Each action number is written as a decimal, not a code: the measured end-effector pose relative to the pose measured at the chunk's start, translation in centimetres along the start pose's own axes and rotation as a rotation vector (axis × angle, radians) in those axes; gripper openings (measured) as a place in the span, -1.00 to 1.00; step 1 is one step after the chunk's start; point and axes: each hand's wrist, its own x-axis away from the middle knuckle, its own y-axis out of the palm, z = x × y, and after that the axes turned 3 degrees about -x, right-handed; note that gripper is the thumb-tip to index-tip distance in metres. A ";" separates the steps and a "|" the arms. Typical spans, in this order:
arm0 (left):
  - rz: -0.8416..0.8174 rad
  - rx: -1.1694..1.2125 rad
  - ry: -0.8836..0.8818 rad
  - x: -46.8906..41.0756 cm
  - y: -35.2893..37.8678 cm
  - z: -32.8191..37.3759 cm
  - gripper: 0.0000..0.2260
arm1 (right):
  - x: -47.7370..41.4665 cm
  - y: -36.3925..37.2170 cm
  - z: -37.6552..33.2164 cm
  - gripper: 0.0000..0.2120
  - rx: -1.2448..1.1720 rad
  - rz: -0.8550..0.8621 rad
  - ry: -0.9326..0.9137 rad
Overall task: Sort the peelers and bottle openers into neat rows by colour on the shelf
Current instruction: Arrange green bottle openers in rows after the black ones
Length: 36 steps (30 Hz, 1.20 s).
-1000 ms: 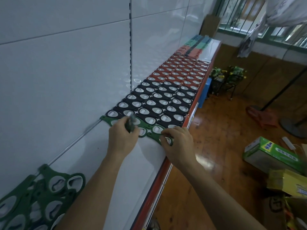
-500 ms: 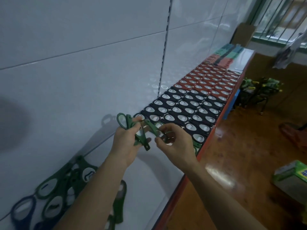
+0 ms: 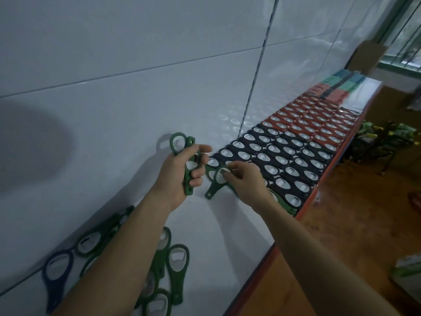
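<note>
On the white shelf [image 3: 230, 238], near end of the sorted block, I log the following. Left hand [image 3: 180, 179]: fingers curled round a small bundle of green openers [image 3: 187, 156], held upright above the shelf. Right hand [image 3: 247, 182]: thumb and fingertips pinching the ring of a single green opener [image 3: 214, 183], handle pointing near and left; whether it touches the shelf I cannot tell. Beyond it: black rows [image 3: 287, 160], then red rows [image 3: 319, 120], with teal and red packs [image 3: 337, 87] at the far end. Green row [image 3: 287, 207]: begun along the near edge of the black block. Loose stock, near left: green pile [image 3: 175, 267], with one blue opener [image 3: 57, 267] at its left. Step in hand, by my judgement: extending the green row. Next move calls for squaring the single opener with its neighbours, nesting it close, then drawing another from the bundle.
</note>
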 end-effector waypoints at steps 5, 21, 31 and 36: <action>0.054 0.002 -0.060 1.3 -1.5 0.8 -0.70 | -1.9 3.1 -2.1 -0.75 0.328 -0.262 -0.222; 0.231 -0.216 -0.040 5.2 -5.0 -1.2 -0.77 | 0.6 6.1 0.5 -0.82 0.530 -0.028 -0.314; 0.249 -0.067 0.003 5.5 -6.9 -2.7 -0.85 | 0.1 6.4 1.2 -0.86 0.406 0.056 -0.253; 0.360 -0.089 0.050 3.8 -5.8 -3.3 -0.87 | 1.7 5.6 0.3 -0.88 0.167 0.084 -0.238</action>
